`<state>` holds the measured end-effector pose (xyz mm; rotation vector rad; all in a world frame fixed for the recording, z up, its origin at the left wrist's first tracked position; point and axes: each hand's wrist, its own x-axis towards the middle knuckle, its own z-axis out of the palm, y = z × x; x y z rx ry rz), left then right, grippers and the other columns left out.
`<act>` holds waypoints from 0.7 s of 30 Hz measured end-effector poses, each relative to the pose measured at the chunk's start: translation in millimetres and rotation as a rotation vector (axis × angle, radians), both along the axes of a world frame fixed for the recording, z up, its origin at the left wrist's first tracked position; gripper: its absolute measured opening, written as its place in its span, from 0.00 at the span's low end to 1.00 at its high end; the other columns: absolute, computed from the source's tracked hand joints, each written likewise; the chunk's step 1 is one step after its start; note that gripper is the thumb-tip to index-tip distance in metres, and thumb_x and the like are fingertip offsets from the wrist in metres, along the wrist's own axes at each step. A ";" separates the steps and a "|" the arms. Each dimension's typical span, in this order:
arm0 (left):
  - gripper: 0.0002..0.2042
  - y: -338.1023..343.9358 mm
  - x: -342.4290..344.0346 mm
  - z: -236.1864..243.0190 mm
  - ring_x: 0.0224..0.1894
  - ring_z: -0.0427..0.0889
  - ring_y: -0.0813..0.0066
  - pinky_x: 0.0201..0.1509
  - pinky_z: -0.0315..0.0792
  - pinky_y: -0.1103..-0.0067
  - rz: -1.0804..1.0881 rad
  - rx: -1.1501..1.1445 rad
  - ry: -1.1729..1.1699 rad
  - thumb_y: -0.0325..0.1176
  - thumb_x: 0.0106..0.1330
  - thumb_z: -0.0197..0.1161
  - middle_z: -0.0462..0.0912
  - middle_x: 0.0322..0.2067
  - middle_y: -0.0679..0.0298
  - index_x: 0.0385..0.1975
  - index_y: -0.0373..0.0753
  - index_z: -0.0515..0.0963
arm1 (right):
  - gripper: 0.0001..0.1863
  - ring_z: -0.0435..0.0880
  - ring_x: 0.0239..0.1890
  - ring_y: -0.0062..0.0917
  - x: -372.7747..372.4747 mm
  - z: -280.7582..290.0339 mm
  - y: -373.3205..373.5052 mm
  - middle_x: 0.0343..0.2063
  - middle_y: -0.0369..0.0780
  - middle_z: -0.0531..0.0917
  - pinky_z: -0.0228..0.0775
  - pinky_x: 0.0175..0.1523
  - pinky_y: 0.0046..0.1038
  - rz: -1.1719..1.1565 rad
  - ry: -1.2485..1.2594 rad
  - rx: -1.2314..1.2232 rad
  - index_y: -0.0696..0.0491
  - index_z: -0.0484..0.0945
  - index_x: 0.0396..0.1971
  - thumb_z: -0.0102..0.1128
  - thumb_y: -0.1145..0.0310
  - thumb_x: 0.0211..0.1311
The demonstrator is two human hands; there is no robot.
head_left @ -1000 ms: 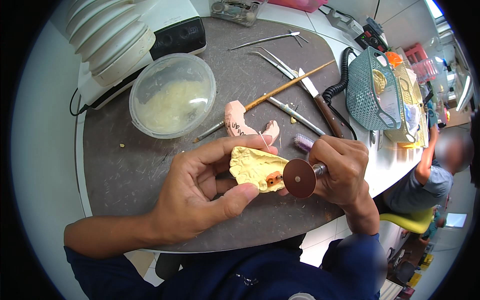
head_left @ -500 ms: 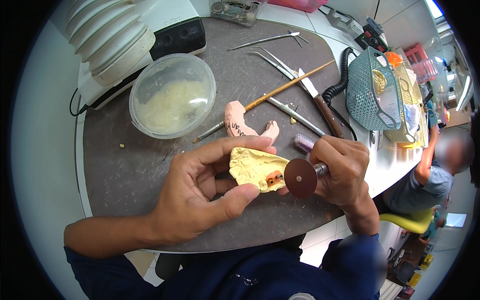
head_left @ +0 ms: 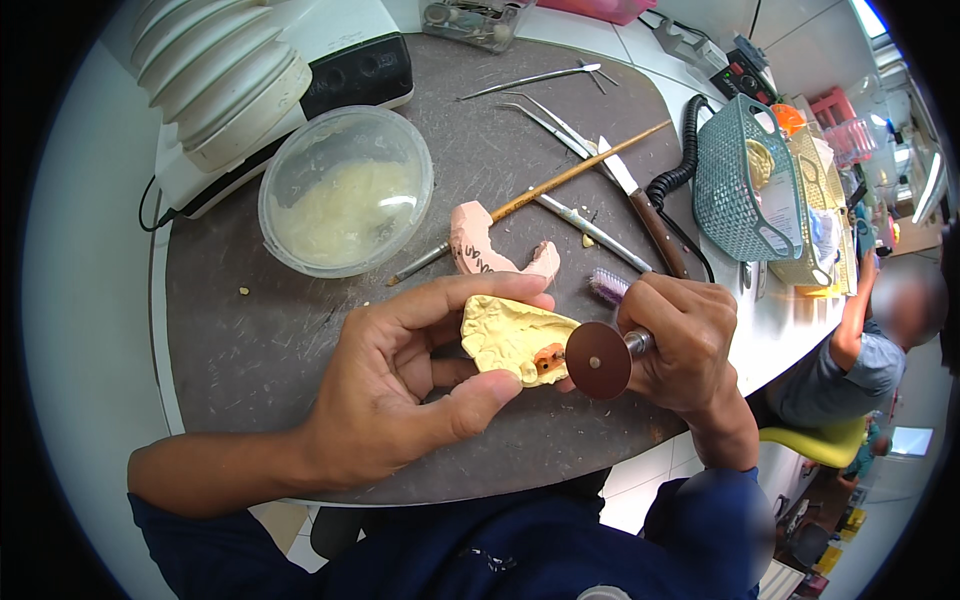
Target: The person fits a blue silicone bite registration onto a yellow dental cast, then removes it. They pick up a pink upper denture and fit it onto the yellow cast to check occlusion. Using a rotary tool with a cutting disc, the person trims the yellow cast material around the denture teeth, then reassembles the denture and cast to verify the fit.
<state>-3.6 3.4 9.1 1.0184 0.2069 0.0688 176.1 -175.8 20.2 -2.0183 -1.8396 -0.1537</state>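
Note:
My left hand (head_left: 380, 390) is closed round a yellow dental cast (head_left: 500, 335), which has a small orange insert (head_left: 546, 358) with dark holes. My right hand (head_left: 680, 345) grips a metal handpiece (head_left: 639, 342) carrying a round brown disc (head_left: 598, 372). The disc is beside the cast's right end, partly hiding it; whether they touch I cannot tell. Just beyond my left fingers lies a pink cast (head_left: 470, 235), with a purple-bristled brush (head_left: 608, 287) to its right.
A lidded tub (head_left: 345, 190), white machine (head_left: 350, 75), wooden-handled knife (head_left: 655, 230), brush (head_left: 555, 180) and tweezers (head_left: 545, 120) lie on the grey mat (head_left: 230, 360). Baskets (head_left: 745, 180) and a coiled cord (head_left: 680, 150) are right; another person (head_left: 830, 370) sits beyond.
The handpiece and disc shift very slightly, and the yellow cast tilts a little in my left fingers. A thin pale strand visible above the cast a second ago no longer shows.

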 end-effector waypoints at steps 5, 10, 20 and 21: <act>0.28 0.2 -0.3 -0.3 0.60 0.77 0.66 0.68 0.68 0.70 0.001 0.000 0.000 0.29 0.63 0.64 0.76 0.56 0.47 0.62 0.25 0.65 | 0.27 0.75 0.14 0.30 -1.1 0.8 0.5 0.14 0.37 0.71 0.65 0.19 0.29 0.006 0.009 0.004 0.52 0.71 0.20 0.78 0.48 0.40; 0.28 0.0 -0.1 0.1 0.60 0.77 0.66 0.68 0.68 0.71 -0.001 0.005 -0.001 0.29 0.63 0.64 0.76 0.56 0.47 0.62 0.25 0.65 | 0.27 0.75 0.14 0.30 -0.5 -0.4 0.5 0.14 0.37 0.71 0.65 0.20 0.29 -0.006 0.011 0.016 0.53 0.70 0.19 0.78 0.48 0.40; 0.27 2.8 -2.6 -8.6 0.61 0.76 0.68 0.67 0.71 0.74 -0.028 0.057 -0.090 0.22 0.65 0.63 0.73 0.59 0.51 0.64 0.27 0.66 | 0.27 0.75 0.14 0.30 -1.9 1.8 2.2 0.14 0.36 0.71 0.66 0.20 0.28 0.013 -0.002 0.010 0.53 0.71 0.20 0.79 0.49 0.40; 0.26 2.4 -3.3 -9.1 0.61 0.76 0.68 0.67 0.71 0.74 -0.025 0.071 -0.099 0.22 0.65 0.63 0.73 0.59 0.51 0.64 0.27 0.66 | 0.27 0.75 0.14 0.30 -1.8 1.4 2.0 0.14 0.36 0.71 0.66 0.20 0.28 0.011 -0.001 0.020 0.53 0.71 0.20 0.79 0.49 0.39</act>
